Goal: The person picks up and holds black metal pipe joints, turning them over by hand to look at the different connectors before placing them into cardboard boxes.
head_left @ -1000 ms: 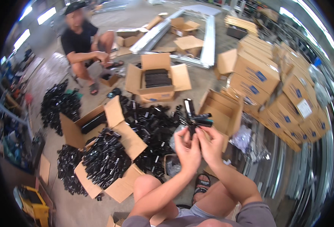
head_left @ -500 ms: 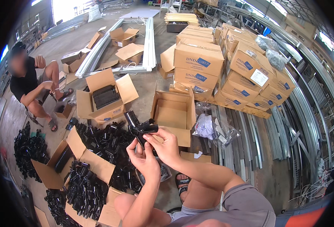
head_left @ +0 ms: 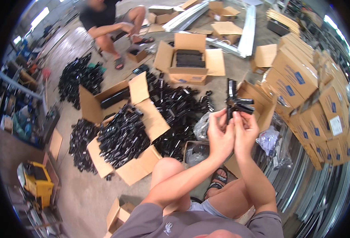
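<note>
In front of me I hold up a glossy black connector [head_left: 232, 94] with several tube-like arms sticking out from its middle. Fingers and thumb of my left hand [head_left: 221, 137] are closed round its lower end. My right hand [head_left: 245, 133] pinches the same connector from the other side, the two thumbs side by side. Just beyond it stands an open cardboard box [head_left: 265, 113], partly covered by my hands. Left of my hands, a large heap of loose black parts [head_left: 173, 115] lies on the floor.
An open carton [head_left: 188, 78] holds neatly packed black parts. Another carton [head_left: 153, 119] spills black pieces. A co-worker [head_left: 103, 25] sits at the far left beside a black pile [head_left: 79, 77]. Stacked cartons [head_left: 296, 81] and metal profiles [head_left: 302, 190] line the right. A yellow machine [head_left: 38, 184] stands left.
My view has swung left, so the surroundings sit further right and the co-worker nearer the top. The connector is now more upright, still in both hands.
</note>
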{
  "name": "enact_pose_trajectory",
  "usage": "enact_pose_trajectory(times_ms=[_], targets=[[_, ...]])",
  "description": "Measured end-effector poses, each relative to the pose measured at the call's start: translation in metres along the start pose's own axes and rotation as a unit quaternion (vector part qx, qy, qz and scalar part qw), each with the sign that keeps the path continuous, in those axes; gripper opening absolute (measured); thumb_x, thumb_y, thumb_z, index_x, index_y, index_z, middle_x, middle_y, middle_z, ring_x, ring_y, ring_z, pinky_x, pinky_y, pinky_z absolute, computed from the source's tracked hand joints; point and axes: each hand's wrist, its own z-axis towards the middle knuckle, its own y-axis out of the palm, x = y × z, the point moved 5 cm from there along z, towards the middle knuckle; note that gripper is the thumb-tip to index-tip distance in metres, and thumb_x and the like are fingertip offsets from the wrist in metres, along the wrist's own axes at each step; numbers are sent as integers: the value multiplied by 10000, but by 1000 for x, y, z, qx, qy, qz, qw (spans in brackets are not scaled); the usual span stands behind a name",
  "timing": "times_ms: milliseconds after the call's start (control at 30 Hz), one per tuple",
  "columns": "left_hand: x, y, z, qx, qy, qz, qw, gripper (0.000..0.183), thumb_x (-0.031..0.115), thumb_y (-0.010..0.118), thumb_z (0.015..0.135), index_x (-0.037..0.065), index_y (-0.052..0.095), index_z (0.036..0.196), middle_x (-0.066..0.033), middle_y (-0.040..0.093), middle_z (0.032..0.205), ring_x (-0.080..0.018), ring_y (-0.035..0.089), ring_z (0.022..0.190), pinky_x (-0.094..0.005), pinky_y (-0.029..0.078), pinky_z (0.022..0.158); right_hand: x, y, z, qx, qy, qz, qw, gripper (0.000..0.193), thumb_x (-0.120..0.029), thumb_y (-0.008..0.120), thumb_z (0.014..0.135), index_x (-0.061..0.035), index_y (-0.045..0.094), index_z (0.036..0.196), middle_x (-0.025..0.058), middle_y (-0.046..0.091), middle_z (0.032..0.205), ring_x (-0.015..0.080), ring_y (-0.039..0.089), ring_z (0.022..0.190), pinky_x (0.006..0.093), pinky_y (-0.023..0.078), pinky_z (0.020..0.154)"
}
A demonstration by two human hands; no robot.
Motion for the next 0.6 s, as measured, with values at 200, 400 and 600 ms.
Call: enact_pose_trajectory(times_ms=[200, 400, 600], targets=[[3, 8, 10, 41, -37, -80, 995, 275, -31, 560, 954, -2, 417, 1187, -151, 656, 1133, -141, 658, 921, -250, 543, 805, 11, -1, 6, 2, 4, 23, 1000, 211, -124, 610, 971, 31, 594, 1115, 93, 640, 1059, 135, 612, 969, 265, 488, 836], [9, -20, 44, 161, -85, -189, 965, 283, 8, 590, 948, 9, 410, 1166, -142, 638, 1093, -195, 663, 944, -290, 572, 824, 20, -11, 10, 5, 6, -5, 1000, 174, -104, 581, 979, 28, 611, 1088, 78, 648, 1060, 136, 614, 975, 276, 475, 893], [19, -81, 83, 254, -20, -200, 946, 330, 57, 605, 957, 29, 356, 1172, -169, 571, 1225, -217, 625, 1046, -310, 555, 918, 16, -5, 5, -41, 51, -5, 998, 144, -83, 568, 979, 16, 622, 1067, 73, 654, 1033, 147, 626, 956, 288, 491, 908]])
